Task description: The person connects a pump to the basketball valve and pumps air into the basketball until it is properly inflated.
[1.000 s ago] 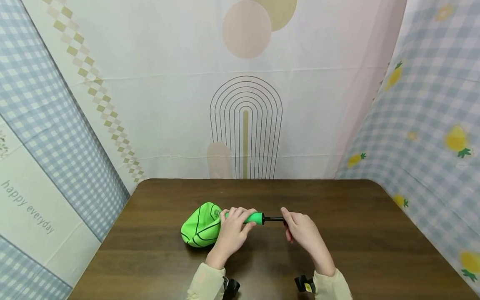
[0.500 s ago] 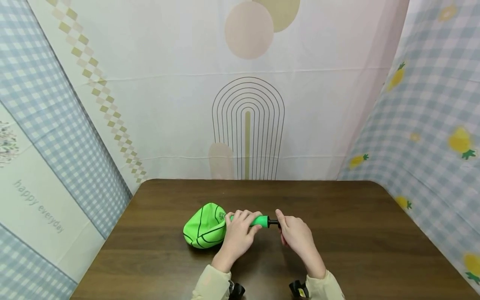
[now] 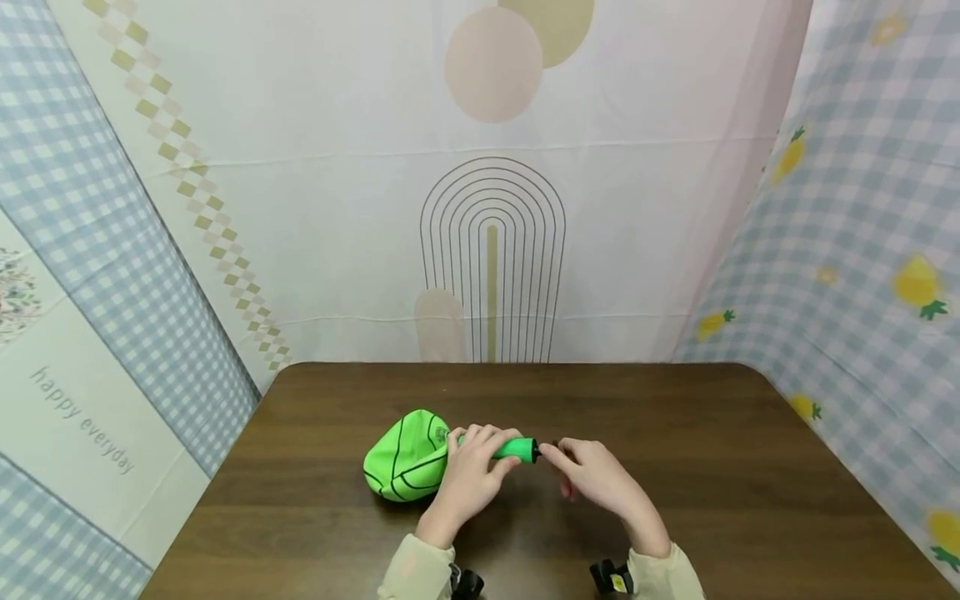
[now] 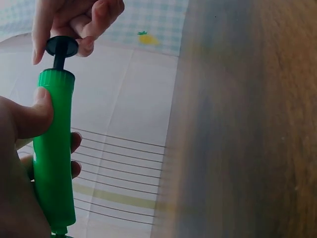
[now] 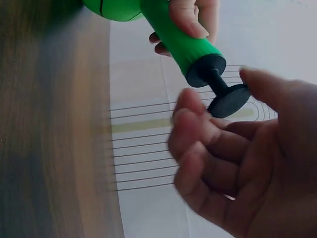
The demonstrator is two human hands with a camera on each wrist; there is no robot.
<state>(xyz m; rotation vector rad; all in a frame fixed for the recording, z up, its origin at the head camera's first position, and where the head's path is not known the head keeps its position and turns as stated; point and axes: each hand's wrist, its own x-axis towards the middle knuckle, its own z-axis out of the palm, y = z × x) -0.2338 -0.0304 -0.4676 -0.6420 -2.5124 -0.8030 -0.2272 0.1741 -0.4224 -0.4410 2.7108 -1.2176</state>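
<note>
A slack, bright green ball (image 3: pixel 401 462) with black lines sits dented on the brown table, left of centre. My left hand (image 3: pixel 468 473) grips the green barrel of a hand pump (image 3: pixel 522 450) that lies level beside the ball. The pump's far tip is hidden behind that hand in the head view. My right hand (image 3: pixel 603 479) is at the pump's other end, its thumb and fingers curled about the edges of the round black handle (image 5: pixel 230 101). Only a short piece of black rod shows between the handle (image 4: pixel 62 46) and the barrel (image 4: pixel 55 148).
The wooden table (image 3: pixel 712 433) has rounded far corners. A pale printed cloth (image 3: pixel 337 250) hangs behind it, and checked cloths hang on the left and right. Dark wrist cameras (image 3: pixel 467 583) are strapped at both sleeves.
The black rod has slid into the barrel as my right hand moved left towards my left hand. Its thumb and fingers have shifted on the handle. My left hand and the ball stay nearly in place.
</note>
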